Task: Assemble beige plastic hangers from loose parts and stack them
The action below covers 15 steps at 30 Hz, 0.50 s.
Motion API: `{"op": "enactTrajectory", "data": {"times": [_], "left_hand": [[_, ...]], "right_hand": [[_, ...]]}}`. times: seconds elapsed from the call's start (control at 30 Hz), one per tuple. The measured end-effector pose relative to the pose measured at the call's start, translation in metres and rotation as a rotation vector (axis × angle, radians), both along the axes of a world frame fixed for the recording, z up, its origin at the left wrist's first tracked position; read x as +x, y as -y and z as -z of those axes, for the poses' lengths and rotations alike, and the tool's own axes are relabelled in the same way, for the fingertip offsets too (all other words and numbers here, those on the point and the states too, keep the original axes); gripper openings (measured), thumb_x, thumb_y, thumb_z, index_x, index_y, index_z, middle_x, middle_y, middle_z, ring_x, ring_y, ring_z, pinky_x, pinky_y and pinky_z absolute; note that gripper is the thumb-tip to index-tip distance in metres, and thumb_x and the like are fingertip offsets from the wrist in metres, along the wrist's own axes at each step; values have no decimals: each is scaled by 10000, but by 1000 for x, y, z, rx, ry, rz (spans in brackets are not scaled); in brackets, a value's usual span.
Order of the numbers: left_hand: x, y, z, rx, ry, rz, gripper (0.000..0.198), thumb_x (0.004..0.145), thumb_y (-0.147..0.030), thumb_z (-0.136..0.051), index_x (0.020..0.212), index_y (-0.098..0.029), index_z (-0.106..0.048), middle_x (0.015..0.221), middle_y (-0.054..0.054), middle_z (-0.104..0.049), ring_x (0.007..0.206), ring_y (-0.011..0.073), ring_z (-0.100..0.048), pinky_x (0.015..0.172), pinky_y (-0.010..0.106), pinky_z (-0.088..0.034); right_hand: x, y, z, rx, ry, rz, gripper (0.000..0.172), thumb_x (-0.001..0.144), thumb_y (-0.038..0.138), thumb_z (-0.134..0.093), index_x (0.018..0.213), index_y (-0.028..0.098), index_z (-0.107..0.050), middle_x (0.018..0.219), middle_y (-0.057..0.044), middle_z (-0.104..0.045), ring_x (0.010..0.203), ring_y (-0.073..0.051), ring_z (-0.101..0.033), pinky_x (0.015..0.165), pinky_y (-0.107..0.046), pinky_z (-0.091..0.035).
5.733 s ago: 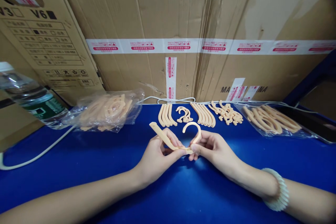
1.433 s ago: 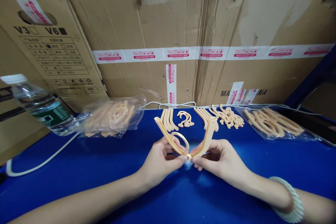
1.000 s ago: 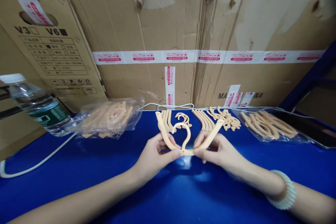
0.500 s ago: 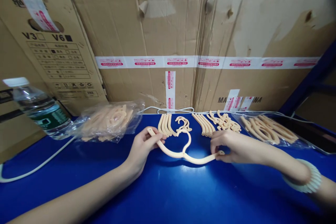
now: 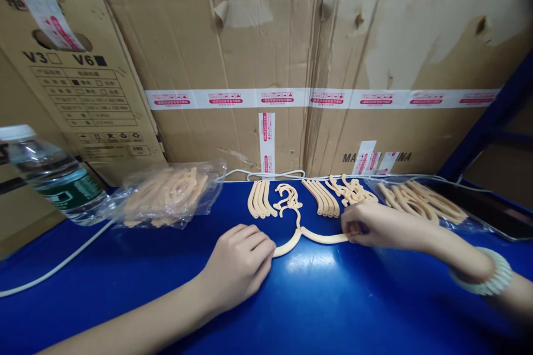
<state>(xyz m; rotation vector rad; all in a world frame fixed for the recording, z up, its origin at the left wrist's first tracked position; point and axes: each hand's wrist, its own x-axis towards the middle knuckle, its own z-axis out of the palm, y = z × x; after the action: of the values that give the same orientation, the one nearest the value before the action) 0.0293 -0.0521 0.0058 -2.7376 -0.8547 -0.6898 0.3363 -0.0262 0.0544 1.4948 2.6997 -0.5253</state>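
Note:
A cream plastic clothes hanger (image 5: 325, 238) with a curved hook stretches between my two hands, low over the blue table. My left hand (image 5: 239, 260) is closed around its left arm, whose end is hidden in the fingers. Its right end sits pinched in the fingers of my right hand (image 5: 366, 224). Just behind the hanger are a row of hanger arms (image 5: 261, 198), a small group of hooks (image 5: 288, 197), a second row of arms (image 5: 320, 198) and a pile of hooks (image 5: 353, 191), all in the same cream plastic.
A clear bag of cream parts (image 5: 162, 197) lies at the left beside a water bottle (image 5: 58, 177). Another bag of arms (image 5: 420, 199) and a dark flat device (image 5: 478, 208) lie right. Cardboard boxes (image 5: 233, 138) wall the back; a white cable (image 5: 62, 272) crosses the left.
The hanger has turned, its left arm lowered and its hook now toward the back. My left hand has moved nearer and rolled palm down over it. The view has shifted slightly.

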Motion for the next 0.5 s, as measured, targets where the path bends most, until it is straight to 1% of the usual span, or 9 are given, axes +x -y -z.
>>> {"op": "enactTrajectory", "data": {"times": [0.13,0.23,0.33,0.5], "left_hand": [[-2,-4,-2,92,-75,-35,237,906,-91,-447,842,-164,-663,817,74,-734,742,238,-651,673,362,-460],[-3,-6,-2,108,-92,-65,235,889,-77,-459,886,-155,-682,868,88,-747,753,251,-670,663,373,-484],[-4,-7,0,86,-77,-98,236,886,-95,-467,947,-153,-687,935,97,-749,795,263,-683,676,381,-513],[-5,-10,3,-6,-20,-116,240,888,-126,-464,1005,-148,-672,991,103,-738,863,270,-681,732,393,-549]], "right_hand": [[1,-3,2,42,-22,14,195,703,14,-550,726,160,-678,691,-41,-685,604,-157,-594,569,-249,-417],[1,-4,4,62,-30,33,201,710,9,-547,712,163,-676,694,-46,-692,617,-166,-605,585,-258,-425],[-2,-4,5,105,-9,49,206,713,1,-544,707,162,-673,704,-51,-697,631,-169,-610,604,-262,-433],[-6,-5,4,153,29,74,196,729,11,-534,707,156,-664,732,-68,-690,669,-181,-605,638,-275,-437]]}}
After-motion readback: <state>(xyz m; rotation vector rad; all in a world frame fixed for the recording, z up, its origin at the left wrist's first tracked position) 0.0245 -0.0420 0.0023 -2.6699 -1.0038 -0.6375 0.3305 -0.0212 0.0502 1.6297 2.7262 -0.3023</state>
